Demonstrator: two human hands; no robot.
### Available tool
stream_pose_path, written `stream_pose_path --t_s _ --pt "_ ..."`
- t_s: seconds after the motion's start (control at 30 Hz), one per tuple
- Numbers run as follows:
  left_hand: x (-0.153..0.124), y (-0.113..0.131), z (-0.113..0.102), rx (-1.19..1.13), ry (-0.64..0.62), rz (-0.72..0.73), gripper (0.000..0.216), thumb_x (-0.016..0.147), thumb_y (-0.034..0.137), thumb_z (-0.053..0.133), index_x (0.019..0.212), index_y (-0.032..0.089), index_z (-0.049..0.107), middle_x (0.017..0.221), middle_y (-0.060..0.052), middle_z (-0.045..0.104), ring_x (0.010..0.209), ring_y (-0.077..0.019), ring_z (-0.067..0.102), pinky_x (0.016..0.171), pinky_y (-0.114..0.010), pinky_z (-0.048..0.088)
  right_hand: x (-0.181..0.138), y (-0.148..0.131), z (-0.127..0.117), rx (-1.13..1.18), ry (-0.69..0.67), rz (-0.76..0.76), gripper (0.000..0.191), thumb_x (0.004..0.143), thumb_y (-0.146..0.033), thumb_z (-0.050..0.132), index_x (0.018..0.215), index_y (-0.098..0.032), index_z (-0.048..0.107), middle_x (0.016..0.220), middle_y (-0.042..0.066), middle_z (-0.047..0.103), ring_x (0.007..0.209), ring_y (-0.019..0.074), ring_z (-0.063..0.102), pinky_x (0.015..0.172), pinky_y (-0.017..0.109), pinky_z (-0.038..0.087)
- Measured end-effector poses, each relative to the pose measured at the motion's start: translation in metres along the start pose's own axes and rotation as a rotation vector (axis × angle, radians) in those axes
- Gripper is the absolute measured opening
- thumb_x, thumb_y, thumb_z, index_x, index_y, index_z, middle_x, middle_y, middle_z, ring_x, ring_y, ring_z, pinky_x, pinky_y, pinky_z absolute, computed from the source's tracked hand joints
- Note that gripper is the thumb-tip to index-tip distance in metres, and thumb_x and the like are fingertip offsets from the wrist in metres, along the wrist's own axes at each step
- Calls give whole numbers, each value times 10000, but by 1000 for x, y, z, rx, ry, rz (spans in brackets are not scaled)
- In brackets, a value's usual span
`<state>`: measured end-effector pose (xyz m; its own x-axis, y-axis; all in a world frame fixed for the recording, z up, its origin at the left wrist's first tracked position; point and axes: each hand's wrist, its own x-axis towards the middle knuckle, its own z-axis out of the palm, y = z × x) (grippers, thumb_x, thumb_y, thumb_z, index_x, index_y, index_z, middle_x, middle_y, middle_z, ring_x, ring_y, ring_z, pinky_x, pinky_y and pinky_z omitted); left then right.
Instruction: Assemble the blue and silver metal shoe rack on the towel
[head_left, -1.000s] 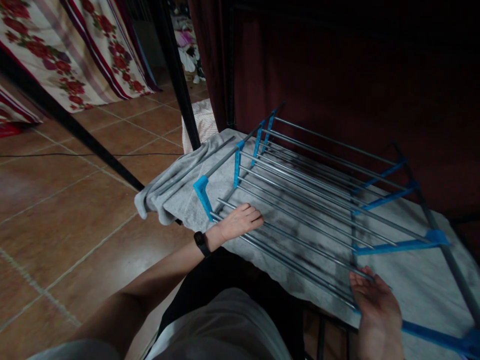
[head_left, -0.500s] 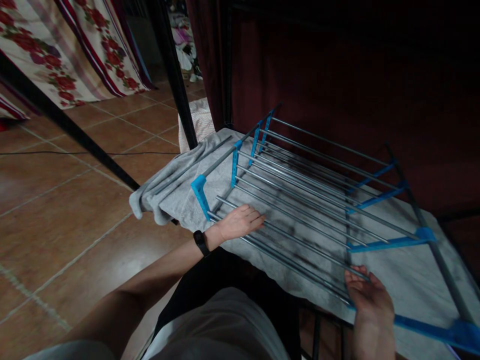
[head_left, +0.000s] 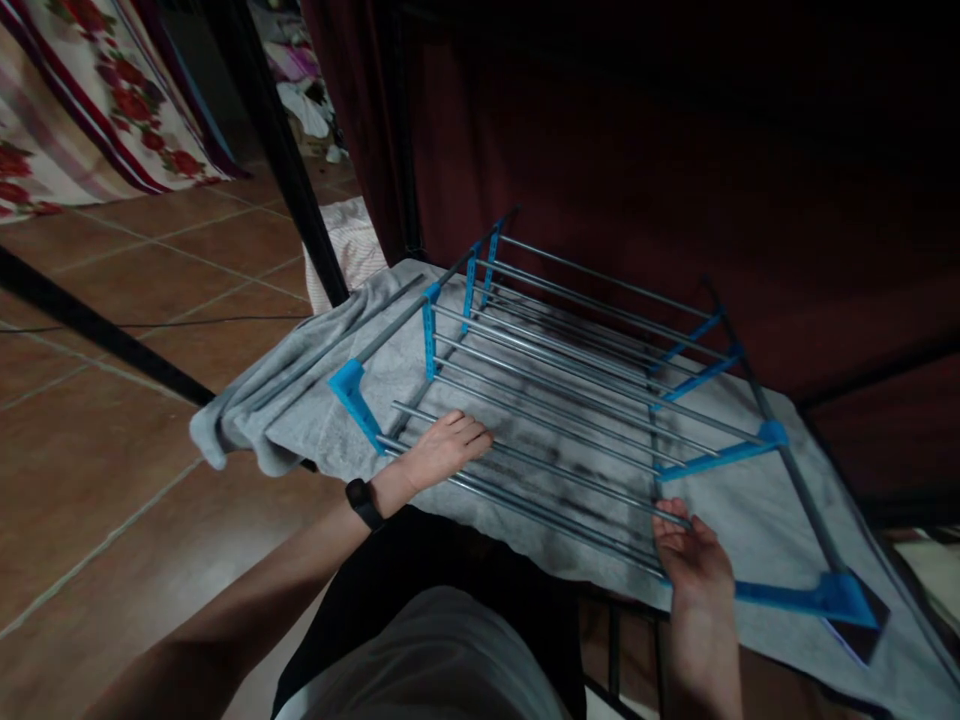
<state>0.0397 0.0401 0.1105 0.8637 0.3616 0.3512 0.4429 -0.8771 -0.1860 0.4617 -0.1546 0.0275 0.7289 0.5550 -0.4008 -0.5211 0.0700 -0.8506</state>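
- Rack (head_left: 570, 390): grey rods joined by blue brackets (head_left: 351, 388). It lies flat on a grey towel (head_left: 757, 500) spread over a raised surface directly in front of the person.
- Left hand (head_left: 448, 447): palm down on the near rods at the rack's left end, just right of the near-left bracket. The fingers are straight and pressed together, laid across the rods and not curled round any of them. A black wristband (head_left: 364, 503) is on that wrist.
- Right hand (head_left: 694, 555): at the near right of the rack, fingertips touching the nearest rods close to their right ends. The fingers are loosely bent and close together. Whether they close on a rod cannot be told.
- Step in hand, as judged: both near ends of the rack are being steadied by touch. The rack rests fully on the towel, with no lift or tilt in evidence.
- Next move, as judged: shifting or folding the rack calls for a firmer hold than this. The left fingers would need to wrap a rod or bracket. Both ends would need to move together, since the long rods could let the frame twist.
- Hazard noted: the towel is bunched at its left edge and hangs over it, so it may drag with the rack.
- Surroundings: a black pole (head_left: 285, 150) stands far left of the rack, with tiled floor (head_left: 97, 440) to the left. A floral cloth (head_left: 90, 110) hangs at far left, and a dark red curtain (head_left: 600, 150) is behind the rack.
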Motion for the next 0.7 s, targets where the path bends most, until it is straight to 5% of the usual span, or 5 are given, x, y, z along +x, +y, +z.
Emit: stream_pose_path --t_s 0.2,0.4,0.6,0.7 --pt "-5 -4 5 -1 40 -101 243 1059 227 388 1189 187 590 927 -9 671 863 -164 587 813 -311 401 -15 -3 16 211 -116 35 269 669 -191 729 787 -432 707 852 17 770 866 247 768 730 410 678" --pt "-17 -18 17 -12 173 -181 227 1021 208 438 1153 162 617 943 -48 705 909 -217 632 877 -352 405 -42 -9 46 323 -49 -18 237 701 -139 794 803 -324 688 770 -53 756 765 150 746 712 283 641" --pt "-18 -27 24 16 77 -359 305 989 286 372 1079 216 654 1069 -71 719 952 -248 643 917 -352 408 -60 -11 63 271 -77 -132 135 749 -237 807 831 -213 702 853 4 762 807 141 714 784 275 611" --pt "-18 -32 29 -33 35 -443 320 960 324 343 1027 303 655 1025 28 717 945 -219 615 918 -320 378 -65 -11 63 278 -97 -169 172 732 -264 840 782 -202 688 881 14 759 821 143 709 810 283 604"
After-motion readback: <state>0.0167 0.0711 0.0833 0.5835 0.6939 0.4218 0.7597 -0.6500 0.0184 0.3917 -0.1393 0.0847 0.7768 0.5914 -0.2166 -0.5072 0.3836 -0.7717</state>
